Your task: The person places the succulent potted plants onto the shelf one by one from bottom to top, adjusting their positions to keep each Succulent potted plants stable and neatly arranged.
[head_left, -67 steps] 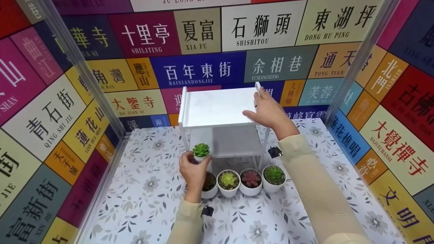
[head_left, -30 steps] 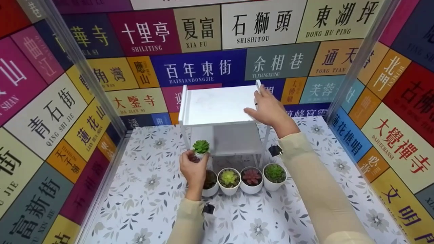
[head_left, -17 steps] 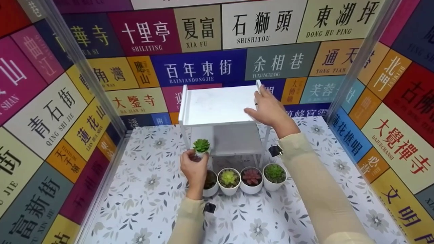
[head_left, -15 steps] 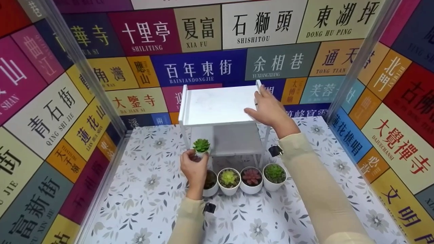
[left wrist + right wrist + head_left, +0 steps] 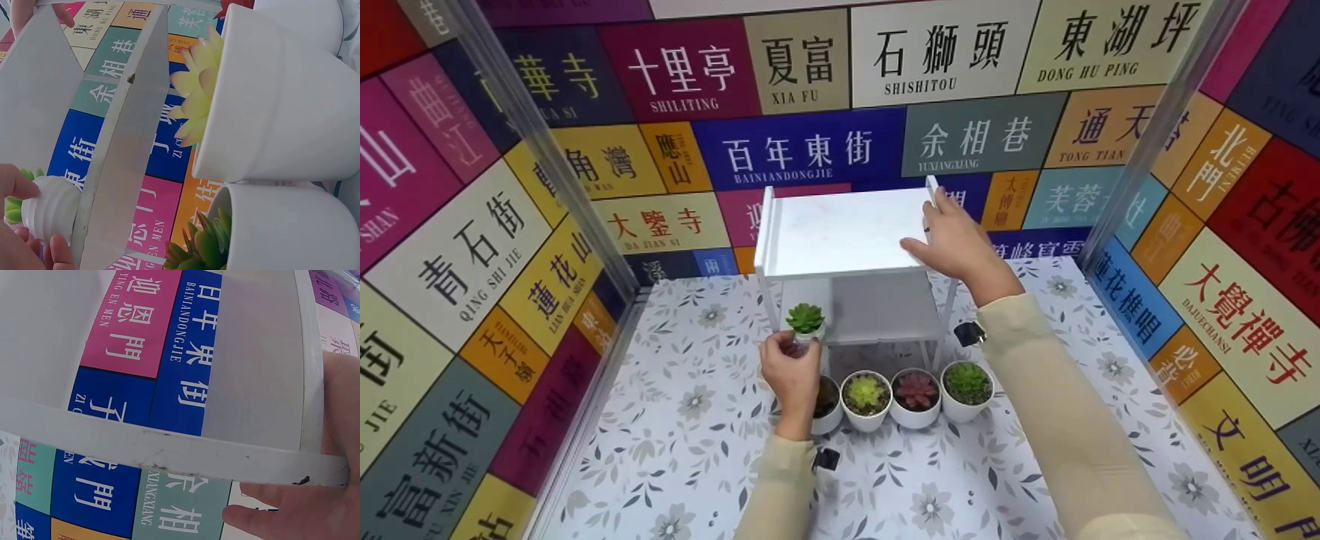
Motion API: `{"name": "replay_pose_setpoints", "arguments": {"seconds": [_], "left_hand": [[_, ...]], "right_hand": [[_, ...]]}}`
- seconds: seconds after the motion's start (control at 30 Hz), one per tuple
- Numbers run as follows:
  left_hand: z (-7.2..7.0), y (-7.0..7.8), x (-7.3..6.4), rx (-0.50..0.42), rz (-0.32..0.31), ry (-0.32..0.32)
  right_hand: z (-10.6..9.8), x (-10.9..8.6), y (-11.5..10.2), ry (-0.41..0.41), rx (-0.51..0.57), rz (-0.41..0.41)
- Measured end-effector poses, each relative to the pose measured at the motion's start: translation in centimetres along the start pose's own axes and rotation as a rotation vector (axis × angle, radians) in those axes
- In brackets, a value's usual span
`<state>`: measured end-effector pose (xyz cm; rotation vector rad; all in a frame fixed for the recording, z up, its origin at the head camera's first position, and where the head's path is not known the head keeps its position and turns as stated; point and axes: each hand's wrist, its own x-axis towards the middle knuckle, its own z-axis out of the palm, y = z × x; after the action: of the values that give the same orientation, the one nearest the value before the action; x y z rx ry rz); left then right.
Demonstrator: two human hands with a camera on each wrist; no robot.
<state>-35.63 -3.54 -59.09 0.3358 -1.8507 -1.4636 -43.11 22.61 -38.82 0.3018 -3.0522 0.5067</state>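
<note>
A small green succulent (image 5: 805, 318) in a white ribbed pot (image 5: 53, 209) is pinched between the thumb and fingers of my left hand (image 5: 790, 381). It stands at the front left of the middle shelf (image 5: 877, 307) of a white rack (image 5: 847, 234); in the left wrist view the pot's base is right at the shelf's edge. My right hand (image 5: 964, 244) grips the rack's right side near the top, thumb over the top board. The right wrist view shows that hand (image 5: 315, 509) around the white frame, some fingers hidden behind it.
Several white pots stand in a row before the rack: a dark one (image 5: 826, 405) partly behind my left hand, a yellow-green succulent (image 5: 866, 393), a red one (image 5: 916, 390) and a green one (image 5: 967, 383). Sign-covered walls (image 5: 810, 150) enclose the floral-patterned table (image 5: 675, 420).
My left hand has carried the small succulent slightly up and inward toward the middle shelf. My right hand has kept its hold on the rack, and the row of pots stands as before.
</note>
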Motion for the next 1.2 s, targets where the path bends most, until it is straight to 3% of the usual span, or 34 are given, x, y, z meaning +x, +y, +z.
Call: {"name": "replay_pose_setpoints", "arguments": {"seconds": [0.6, 0.87, 1.2], "left_hand": [[0.6, -0.8, 0.1, 0.040, 0.071, 0.039], [0.1, -0.6, 0.2, 0.033, 0.079, 0.034], [-1.0, -1.0, -0.6, 0.019, 0.136, -0.062]], "right_hand": [[0.1, -0.1, 0.1, 0.004, 0.010, -0.004], [0.2, -0.1, -0.1, 0.008, 0.012, 0.002], [0.0, -0.2, 0.0, 0.003, 0.034, 0.007]]}}
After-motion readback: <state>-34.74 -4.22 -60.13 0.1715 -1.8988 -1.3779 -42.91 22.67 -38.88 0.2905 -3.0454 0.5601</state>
